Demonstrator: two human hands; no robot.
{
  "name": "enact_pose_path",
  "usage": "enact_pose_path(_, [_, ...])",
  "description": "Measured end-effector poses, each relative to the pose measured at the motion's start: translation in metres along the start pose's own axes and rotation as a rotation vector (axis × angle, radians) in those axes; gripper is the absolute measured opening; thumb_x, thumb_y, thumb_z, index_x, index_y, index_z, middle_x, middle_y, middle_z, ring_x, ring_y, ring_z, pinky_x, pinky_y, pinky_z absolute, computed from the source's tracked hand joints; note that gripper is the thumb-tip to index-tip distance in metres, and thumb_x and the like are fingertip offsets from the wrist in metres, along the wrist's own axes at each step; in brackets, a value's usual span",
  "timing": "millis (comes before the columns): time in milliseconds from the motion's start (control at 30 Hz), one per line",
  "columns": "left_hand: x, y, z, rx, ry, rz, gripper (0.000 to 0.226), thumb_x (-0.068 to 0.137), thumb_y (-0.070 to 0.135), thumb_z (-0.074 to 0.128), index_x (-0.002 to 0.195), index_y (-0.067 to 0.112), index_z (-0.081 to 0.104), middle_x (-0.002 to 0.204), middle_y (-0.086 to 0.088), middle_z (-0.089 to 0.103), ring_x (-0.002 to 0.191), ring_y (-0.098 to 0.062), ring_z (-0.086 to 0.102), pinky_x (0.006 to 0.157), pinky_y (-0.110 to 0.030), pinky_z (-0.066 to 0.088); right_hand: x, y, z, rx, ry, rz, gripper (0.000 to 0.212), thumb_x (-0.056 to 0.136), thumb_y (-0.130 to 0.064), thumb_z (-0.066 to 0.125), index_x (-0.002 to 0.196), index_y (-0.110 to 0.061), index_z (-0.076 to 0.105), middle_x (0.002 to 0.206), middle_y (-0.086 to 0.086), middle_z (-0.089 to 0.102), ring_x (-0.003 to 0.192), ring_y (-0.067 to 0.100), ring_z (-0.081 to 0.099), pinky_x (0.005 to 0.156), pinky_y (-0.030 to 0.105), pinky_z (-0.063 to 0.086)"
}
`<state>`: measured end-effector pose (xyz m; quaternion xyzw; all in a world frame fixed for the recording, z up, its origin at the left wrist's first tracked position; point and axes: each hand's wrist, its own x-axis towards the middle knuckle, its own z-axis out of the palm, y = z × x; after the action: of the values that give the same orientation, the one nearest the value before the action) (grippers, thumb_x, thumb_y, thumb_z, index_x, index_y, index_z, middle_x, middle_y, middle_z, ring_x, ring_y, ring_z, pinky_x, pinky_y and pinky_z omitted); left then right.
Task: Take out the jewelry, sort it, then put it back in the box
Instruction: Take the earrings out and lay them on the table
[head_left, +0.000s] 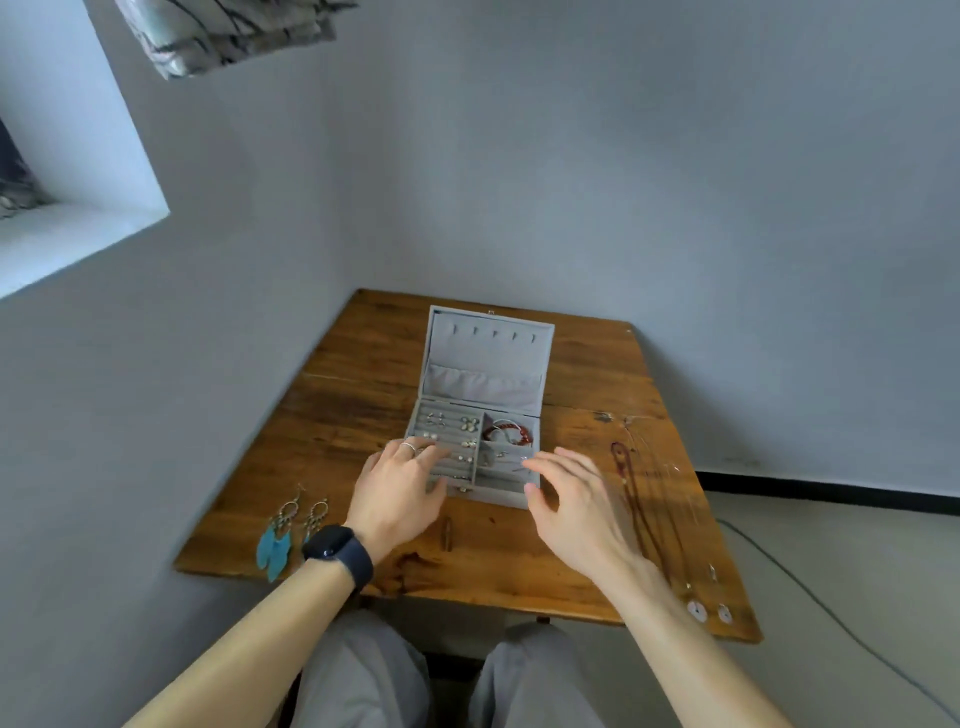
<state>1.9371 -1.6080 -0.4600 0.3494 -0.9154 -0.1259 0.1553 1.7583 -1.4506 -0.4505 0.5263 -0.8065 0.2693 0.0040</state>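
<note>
A grey jewelry box stands open in the middle of the wooden table, lid upright. Its left half holds several small earrings in ring rolls. A red bracelet lies in the back right compartment. My left hand rests with relaxed fingers on the box's front left part, a ring on one finger. My right hand hovers with spread fingers at the box's front right corner and holds nothing. Two turquoise feather earrings lie at the table's left front. A dark red necklace stretches along the right side.
Thin chains with pale round pendants lie near the table's front right corner. A small dark mark or object sits in front of the box. Grey walls enclose the table at the back and left. A cable runs on the floor at right.
</note>
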Motion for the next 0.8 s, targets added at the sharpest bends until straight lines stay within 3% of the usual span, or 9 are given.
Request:
enact_pose_path(200, [0.020, -0.032, -0.008, 0.010, 0.009, -0.081, 0.041, 0.096, 0.034, 0.055, 0.137, 0.036, 0.055, 0.141, 0.005, 0.053, 0.131, -0.019, 0.046, 0.106, -0.039, 0.040, 0.044, -0.012, 0.014, -0.090, -0.058, -0.063, 0.035, 0.098, -0.036, 0.052, 0.130, -0.029, 0.062, 0.131, -0.013, 0.060, 0.124, 0.010, 0.046, 0.097, 0.029, 0.045])
enact_pose_path(467, [0.076, -0.051, 0.001, 0.050, 0.005, -0.088, 0.039, 0.097, 0.037, 0.054, 0.136, 0.032, 0.056, 0.150, -0.003, 0.043, 0.137, -0.023, 0.040, 0.106, -0.040, 0.039, 0.115, -0.021, 0.052, -0.183, -0.135, -0.103, 0.033, 0.099, -0.040, 0.049, 0.128, -0.033, 0.062, 0.126, -0.012, 0.063, 0.119, 0.015, 0.050, 0.096, 0.033, 0.044])
enact_pose_path(667, [0.115, -0.049, 0.014, 0.156, 0.070, -0.065, 0.028, 0.096, 0.035, 0.054, 0.118, 0.027, 0.069, 0.157, -0.007, 0.034, 0.143, -0.025, 0.033, 0.107, -0.041, 0.038, 0.154, -0.026, 0.086, -0.186, -0.139, -0.051, 0.031, 0.097, -0.043, 0.051, 0.122, -0.034, 0.066, 0.116, -0.009, 0.067, 0.110, 0.019, 0.052, 0.090, 0.037, 0.044])
enact_pose_path(800, [0.128, -0.054, 0.020, 0.160, 0.016, -0.087, 0.026, 0.097, 0.036, 0.054, 0.116, 0.027, 0.071, 0.160, -0.006, 0.028, 0.144, -0.024, 0.029, 0.107, -0.039, 0.038, 0.169, -0.032, 0.103, -0.176, -0.175, 0.005, 0.029, 0.096, -0.047, 0.051, 0.118, -0.036, 0.067, 0.114, -0.008, 0.067, 0.110, 0.022, 0.050, 0.090, 0.037, 0.041])
